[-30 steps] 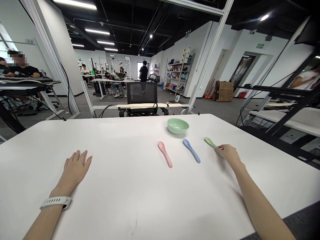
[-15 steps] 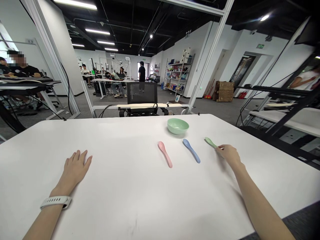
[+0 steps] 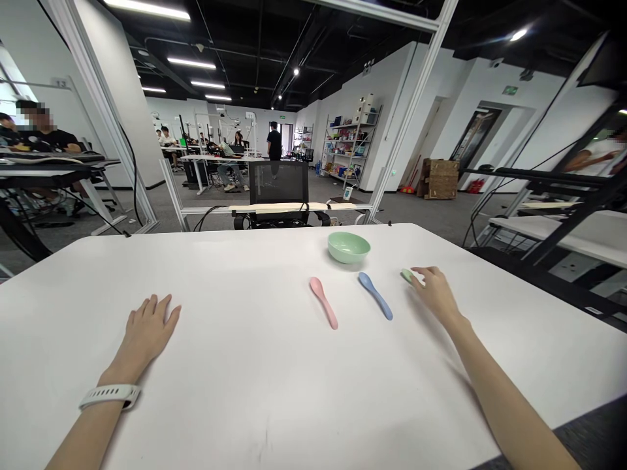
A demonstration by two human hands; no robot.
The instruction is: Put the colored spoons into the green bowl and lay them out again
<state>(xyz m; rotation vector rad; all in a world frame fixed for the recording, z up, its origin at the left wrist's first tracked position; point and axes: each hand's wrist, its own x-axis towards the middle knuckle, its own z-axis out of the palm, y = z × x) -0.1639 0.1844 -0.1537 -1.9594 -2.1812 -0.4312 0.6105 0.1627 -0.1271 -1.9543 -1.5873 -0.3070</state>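
Observation:
My left hand [image 3: 148, 331] lies flat on the white table [image 3: 235, 391], fingers spread, holding nothing. A pale watch strap is around that wrist. On the right side, my right hand [image 3: 435, 292] hovers over a green spoon [image 3: 406, 275]. Its thumb and forefinger are parted, and the hand covers most of the spoon's handle; only the bowl end shows. To the left of it a blue spoon [image 3: 375, 296] and a pink spoon [image 3: 323, 302] rest on the table, bowl ends pointing away from me. Behind the spoons stands a green bowl [image 3: 349, 248], upright.
A metal frame [image 3: 416, 104] rises around the table's far side. Beyond the far edge is a black mesh chair [image 3: 279, 183]. Several people are in the room behind, one standing [image 3: 274, 142]. A dark rack [image 3: 553, 215] stands off to the right.
My right hand has shifted forward and slightly left over the green spoon, and its fingers have parted from the handle. The spoons, bowl and left hand look unmoved.

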